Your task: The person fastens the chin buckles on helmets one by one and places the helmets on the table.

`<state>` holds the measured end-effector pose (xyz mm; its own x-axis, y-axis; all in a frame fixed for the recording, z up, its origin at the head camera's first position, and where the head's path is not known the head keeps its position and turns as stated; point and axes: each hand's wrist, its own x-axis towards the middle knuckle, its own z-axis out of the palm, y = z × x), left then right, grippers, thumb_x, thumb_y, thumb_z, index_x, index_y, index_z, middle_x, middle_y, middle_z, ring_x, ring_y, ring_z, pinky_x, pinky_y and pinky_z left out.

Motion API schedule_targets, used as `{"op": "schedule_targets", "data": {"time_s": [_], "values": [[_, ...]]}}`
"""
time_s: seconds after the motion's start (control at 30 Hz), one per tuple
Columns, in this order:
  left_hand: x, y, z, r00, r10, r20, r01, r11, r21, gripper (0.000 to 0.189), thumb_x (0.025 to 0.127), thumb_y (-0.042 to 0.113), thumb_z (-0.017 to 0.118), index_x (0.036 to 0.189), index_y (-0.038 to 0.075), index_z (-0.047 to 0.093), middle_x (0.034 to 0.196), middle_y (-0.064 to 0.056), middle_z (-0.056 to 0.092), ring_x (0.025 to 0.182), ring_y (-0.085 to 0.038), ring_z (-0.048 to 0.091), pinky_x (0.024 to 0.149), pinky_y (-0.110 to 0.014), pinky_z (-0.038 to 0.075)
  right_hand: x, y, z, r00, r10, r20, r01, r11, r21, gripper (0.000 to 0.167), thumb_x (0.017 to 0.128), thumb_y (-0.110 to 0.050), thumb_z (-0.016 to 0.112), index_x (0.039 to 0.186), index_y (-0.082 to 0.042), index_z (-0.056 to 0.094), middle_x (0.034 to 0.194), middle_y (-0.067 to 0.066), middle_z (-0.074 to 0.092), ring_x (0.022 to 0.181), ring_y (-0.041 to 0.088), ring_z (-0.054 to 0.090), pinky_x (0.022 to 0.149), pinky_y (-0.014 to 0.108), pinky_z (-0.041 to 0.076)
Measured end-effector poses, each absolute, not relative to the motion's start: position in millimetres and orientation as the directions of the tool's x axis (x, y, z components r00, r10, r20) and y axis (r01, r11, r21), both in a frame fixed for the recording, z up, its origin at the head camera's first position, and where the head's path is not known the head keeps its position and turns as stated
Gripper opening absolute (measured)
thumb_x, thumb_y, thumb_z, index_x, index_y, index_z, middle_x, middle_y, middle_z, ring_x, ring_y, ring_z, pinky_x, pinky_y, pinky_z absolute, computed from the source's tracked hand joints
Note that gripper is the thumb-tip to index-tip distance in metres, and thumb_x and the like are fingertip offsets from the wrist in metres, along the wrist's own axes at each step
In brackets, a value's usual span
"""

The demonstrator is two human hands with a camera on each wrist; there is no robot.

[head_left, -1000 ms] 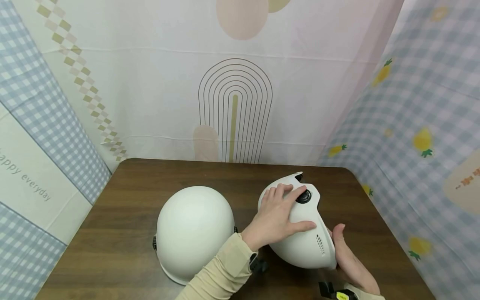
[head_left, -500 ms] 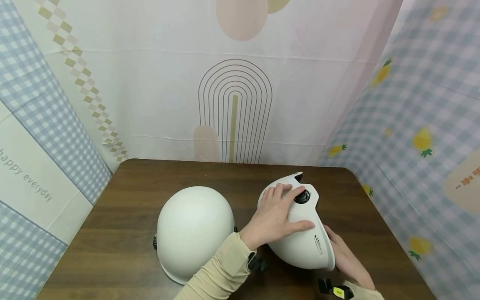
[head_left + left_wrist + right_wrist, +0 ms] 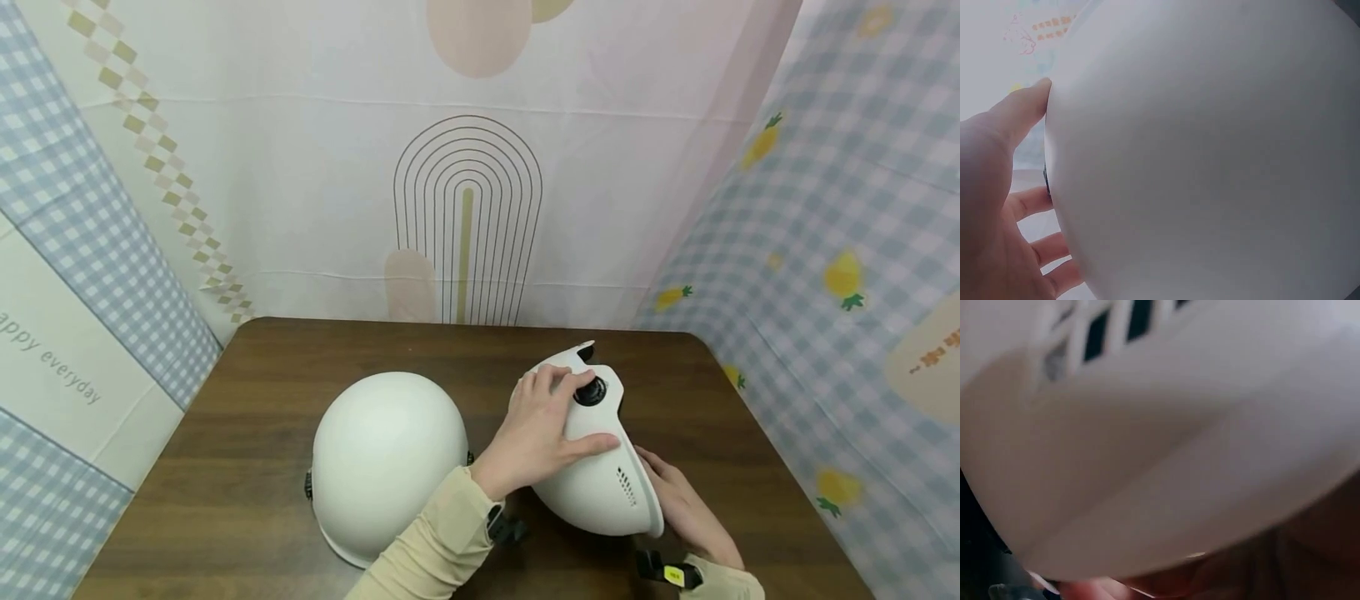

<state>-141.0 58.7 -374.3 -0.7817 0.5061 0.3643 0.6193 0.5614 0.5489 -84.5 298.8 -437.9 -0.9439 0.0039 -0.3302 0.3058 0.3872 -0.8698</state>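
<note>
A white helmet (image 3: 588, 496) lies tilted at the right of the table, its open side facing right. It has a round black knob (image 3: 590, 392) and a group of slotted vents (image 3: 626, 486). My left hand (image 3: 532, 429) grips its upper shell, fingertips by the knob and thumb stretched along the side. In the left wrist view, the thumb (image 3: 1029, 106) and several fingers reach round the smooth white shell (image 3: 1210, 150). My right hand (image 3: 690, 512) is at the helmet's lower rim, its fingertips partly hidden behind it. The right wrist view is blurred, mostly shell and vents (image 3: 1096, 334).
A second white helmet (image 3: 390, 467) sits dome up on the brown wooden table (image 3: 247, 467), left of my left forearm, with black fittings at its sides. A patterned cloth (image 3: 322, 183) hangs behind the table, and a checked cloth (image 3: 810, 350) on the right.
The helmet has shifted slightly left, along with both hands. My right thumb, raised beside the rim a second ago, is now out of sight, and the fingers sit closer behind the rim.
</note>
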Motion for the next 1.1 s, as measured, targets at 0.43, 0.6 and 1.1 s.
{"op": "schedule_targets", "data": {"time_s": [0.43,0.6,1.1], "values": [[-135,50,-376,-0.807,0.482,0.341,0.581,0.544,0.605,0.075,0.082,0.067,0.063,0.141,0.026,0.044,0.133,-0.003,0.040,0.125,-0.024,0.035,0.104,-0.038,0.034,-94,296,-445,-0.941,-0.008,-0.339,0.301,0.441,-0.846,0.070,0.104,-0.045,0.039,0.148,0.008,0.029,0.133,0.029,0.052,0.106,0.032,0.062,0.082,0.045,0.053],[-134,47,-376,-0.813,0.476,0.336,0.570,0.531,0.628,0.075,0.082,0.065,0.064,0.142,0.025,0.042,0.132,-0.003,0.039,0.119,-0.022,0.036,0.098,-0.037,0.039,-94,293,-445,-0.943,0.008,-0.333,0.295,0.483,-0.824,0.070,0.103,-0.048,0.038,0.147,0.007,0.032,0.134,0.028,0.052,0.109,0.032,0.061,0.083,0.046,0.052],[-133,37,-381,-0.830,0.448,0.332,0.542,0.508,0.669,0.078,0.082,0.064,0.064,0.143,0.022,0.041,0.131,-0.003,0.036,0.113,-0.019,0.036,0.091,-0.036,0.046,-99,289,-448,-0.927,0.038,-0.373,0.338,0.514,-0.788,0.085,0.097,-0.062,0.039,0.147,0.006,0.033,0.137,0.029,0.049,0.116,0.039,0.056,0.085,0.049,0.050]]}}
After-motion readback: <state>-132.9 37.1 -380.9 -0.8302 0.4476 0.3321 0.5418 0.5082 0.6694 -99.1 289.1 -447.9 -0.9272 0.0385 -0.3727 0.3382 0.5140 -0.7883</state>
